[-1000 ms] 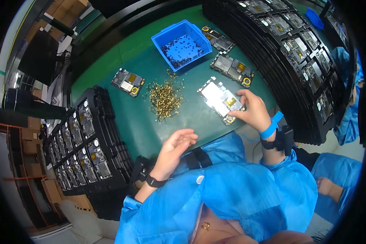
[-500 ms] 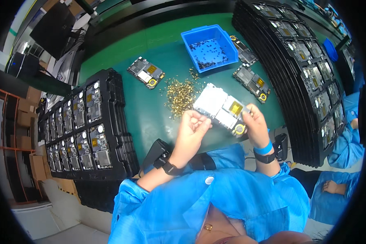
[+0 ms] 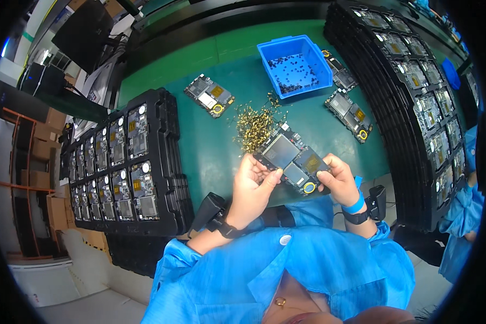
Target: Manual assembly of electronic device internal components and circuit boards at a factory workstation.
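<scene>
Between my two hands I hold a circuit board [image 3: 295,171] with grey metal shields, a dark gold patch and a yellow ring at its near right corner. My left hand [image 3: 254,183] pinches its near left edge between thumb and fingers. On the right end, my right hand [image 3: 338,178] grips with the thumb on top. Just beyond the board's far left edge lies a heap of small gold-coloured parts [image 3: 254,125]. Similar boards rest on the green table: one board [image 3: 209,95] left of the heap, another board [image 3: 349,114] to the right.
A blue bin [image 3: 294,67] with small black pieces stands at the back, a further board [image 3: 340,70] beside it. Stacked black trays [image 3: 162,156] of boards stand at left, and a taller tray stack [image 3: 370,116] at right. A person's blue sleeve [image 3: 459,202] shows at far right.
The board in my hands has tilted, so its shields no longer glare white but look grey. Both hands still hold it. The whole view has shifted slightly.
</scene>
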A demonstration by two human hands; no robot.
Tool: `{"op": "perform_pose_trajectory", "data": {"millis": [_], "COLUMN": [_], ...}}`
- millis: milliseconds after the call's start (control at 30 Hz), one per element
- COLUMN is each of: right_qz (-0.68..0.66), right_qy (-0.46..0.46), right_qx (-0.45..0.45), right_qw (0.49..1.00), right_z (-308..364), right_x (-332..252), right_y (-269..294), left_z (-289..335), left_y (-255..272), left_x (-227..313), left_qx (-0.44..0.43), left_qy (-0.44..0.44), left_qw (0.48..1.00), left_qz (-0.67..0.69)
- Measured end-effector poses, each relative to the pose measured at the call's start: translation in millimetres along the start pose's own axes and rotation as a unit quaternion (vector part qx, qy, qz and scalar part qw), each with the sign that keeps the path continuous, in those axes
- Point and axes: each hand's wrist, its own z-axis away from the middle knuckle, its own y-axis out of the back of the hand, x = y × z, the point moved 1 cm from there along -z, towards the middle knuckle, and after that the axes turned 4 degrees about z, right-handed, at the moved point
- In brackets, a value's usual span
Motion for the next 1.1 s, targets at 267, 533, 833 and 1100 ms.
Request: {"op": "perform_pose_trajectory", "data": {"millis": [267, 533, 833, 1100], "right_qz": [0.008, -0.094, -0.093, -0.026], "right_qy": [-0.026, 0.013, -0.008, -0.015], "right_qx": [-0.042, -0.082, -0.065, -0.029], "right_qw": [0.999, 0.992, 0.994, 0.999], "right_z": [2, -5, -6, -8], "right_x": [-3, -13, -10, -15], "right_y": [4, -7, -6, -7], "left_z": [-1, -1, 0, -1], "left_y": [3, 12, 9, 5], "left_x": [0, -1, 2, 6], "left_qx": [0.013, 0.052, 0.082, 0.080], "left_qy": [0.011, 0.056, 0.035, -0.013], "left_qw": [1.000, 0.994, 0.994, 0.996], "left_qz": [-0.005, 0.081, 0.057, 0.020]}}
